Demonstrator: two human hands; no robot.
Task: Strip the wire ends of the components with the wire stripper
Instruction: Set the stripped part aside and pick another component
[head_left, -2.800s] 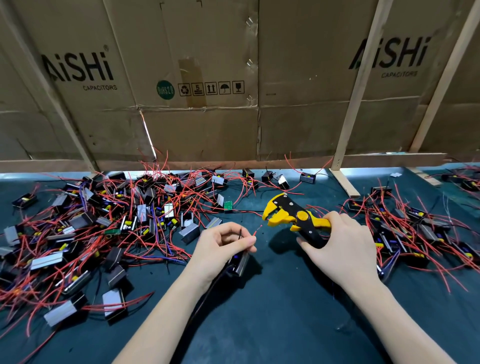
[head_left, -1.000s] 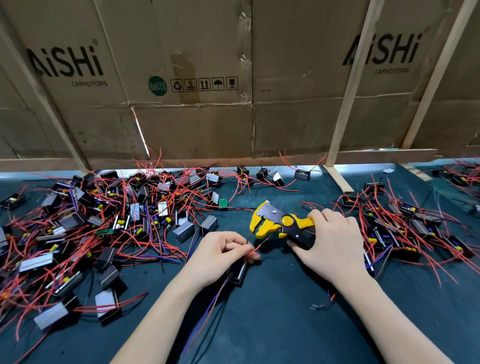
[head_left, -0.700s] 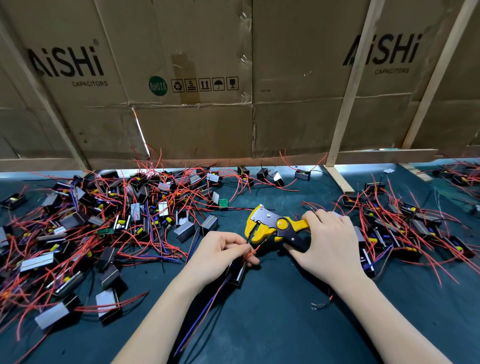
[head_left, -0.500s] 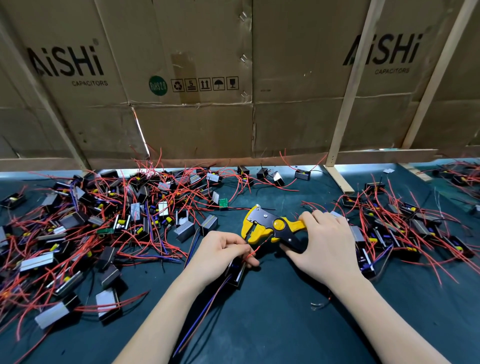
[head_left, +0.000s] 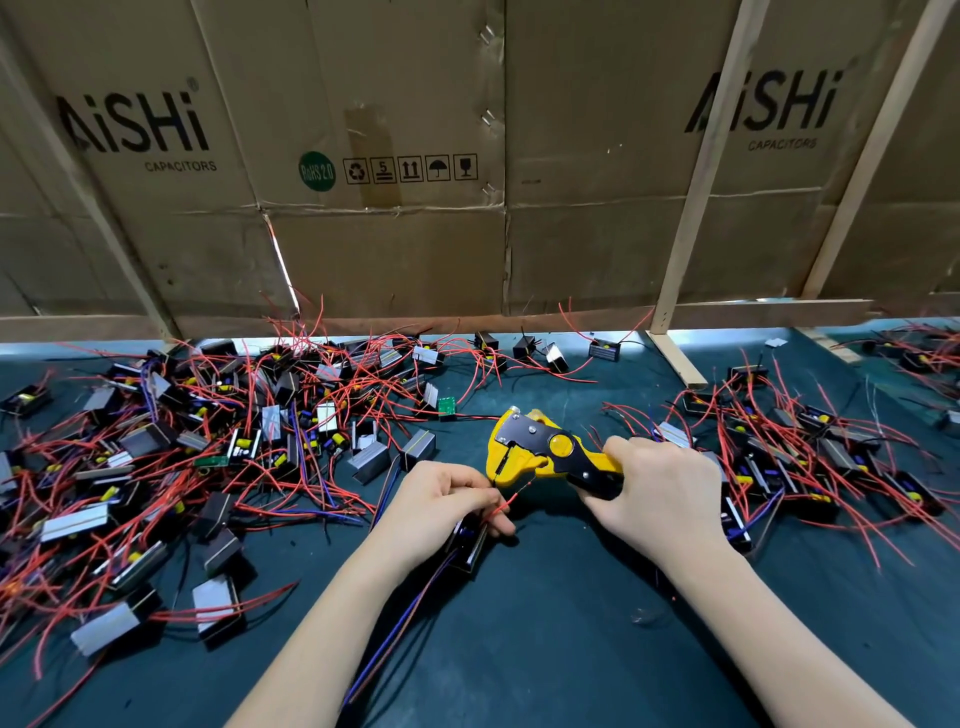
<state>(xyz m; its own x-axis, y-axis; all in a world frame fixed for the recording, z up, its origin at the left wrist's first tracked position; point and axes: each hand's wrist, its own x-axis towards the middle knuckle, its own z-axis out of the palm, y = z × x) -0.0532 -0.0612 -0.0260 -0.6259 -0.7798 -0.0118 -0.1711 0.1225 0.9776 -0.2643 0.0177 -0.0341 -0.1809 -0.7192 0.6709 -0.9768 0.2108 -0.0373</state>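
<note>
My right hand (head_left: 657, 496) grips the handles of the yellow and black wire stripper (head_left: 540, 454), whose jaws point left. My left hand (head_left: 434, 506) pinches a thin red wire (head_left: 511, 499) between thumb and fingers; the wire's tip reaches up to the stripper's jaws. Under my left hand lies the wire's black component (head_left: 470, 543), mostly hidden, with blue and red wires trailing down beside my forearm.
A big heap of black and silver components with red wires (head_left: 182, 457) covers the dark green mat (head_left: 571, 649) at the left. A smaller heap (head_left: 795, 457) lies at the right. Cardboard panels (head_left: 389, 249) and wooden battens (head_left: 691, 218) close off the back.
My right hand has brought the stripper left and down, so its jaws now meet the red wire's tip. My left hand has kept its pinch on the wire.
</note>
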